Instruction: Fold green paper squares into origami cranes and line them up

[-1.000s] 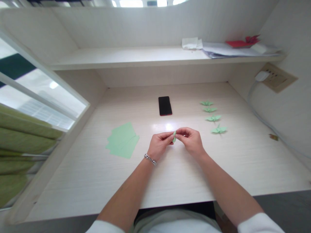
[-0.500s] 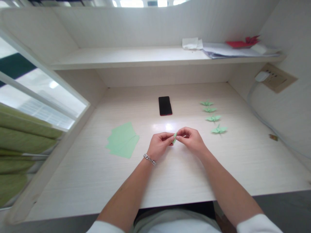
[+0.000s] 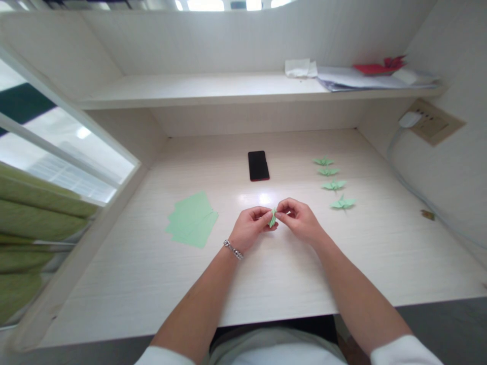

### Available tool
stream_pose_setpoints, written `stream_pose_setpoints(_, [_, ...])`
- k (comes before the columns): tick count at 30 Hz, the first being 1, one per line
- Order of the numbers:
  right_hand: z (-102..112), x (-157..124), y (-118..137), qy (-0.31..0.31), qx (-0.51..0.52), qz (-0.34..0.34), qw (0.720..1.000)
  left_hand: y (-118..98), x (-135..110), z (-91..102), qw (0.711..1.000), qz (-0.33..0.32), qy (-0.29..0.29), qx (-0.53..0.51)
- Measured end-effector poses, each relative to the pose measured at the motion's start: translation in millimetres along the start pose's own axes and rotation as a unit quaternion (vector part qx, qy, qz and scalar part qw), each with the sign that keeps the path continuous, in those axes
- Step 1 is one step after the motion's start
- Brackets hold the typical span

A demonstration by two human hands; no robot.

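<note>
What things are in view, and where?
Wood-grain desk: one, pale, across view
Small folded paper piece: one, light green, centre
Folded paper birds: four, light green, desk's right
Flat paper sheets: several, light green, desk's left
Rectangular phone: one, black, desk's far middle
Long shelf: one, white, above desk
Paper stack: one, white, shelf's right
Folded wad: one, white, beside stack
Paper pieces: two, red, on stack
Socket panel: one, beige, far right
Plug with cable: one, white, in panel
Tiny scrap: one, brown, desk's right edge
Fabric curtain: one, green, far left
Chain bracelet: one, silver, left wrist
Sleeves: two, white, bottom of view
Left hand: one, bare, holding folded piece
Right hand: one, bare, touching folded piece
</note>
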State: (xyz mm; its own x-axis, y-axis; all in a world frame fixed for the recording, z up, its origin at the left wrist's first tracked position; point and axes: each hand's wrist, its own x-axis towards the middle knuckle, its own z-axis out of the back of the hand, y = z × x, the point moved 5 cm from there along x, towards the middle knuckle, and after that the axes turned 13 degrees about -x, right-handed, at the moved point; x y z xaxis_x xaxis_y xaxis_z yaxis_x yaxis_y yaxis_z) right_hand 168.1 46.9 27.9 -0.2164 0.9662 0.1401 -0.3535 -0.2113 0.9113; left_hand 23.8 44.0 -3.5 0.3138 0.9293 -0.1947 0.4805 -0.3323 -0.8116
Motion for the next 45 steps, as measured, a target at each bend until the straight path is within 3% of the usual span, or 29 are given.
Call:
stream_pose_setpoints(6, [2, -1, 6, -0.026, -0.062, 0.048, 0.997, 0, 2, -0.8, 1.000, -0.017, -0.002, -0.019])
stream_pose_setpoints(20, [5, -4, 11, -0.061, -0.164, 0.100, 0.979, -2, 4, 3.4, 0.986, -0.092, -0.008, 0.142])
stream_pose_setpoints(34, [8, -7, 15, -0.118, -0.224, 0.164, 0.953, -2, 5, 2.2, 0.996, -0.073, -0.012, 0.040])
stream_pose_setpoints(45, [7, -8, 17, -0.140, -0.221, 0.188, 0.947, -7, 2, -0.1, 0.994, -0.097, -0.019, 0.041])
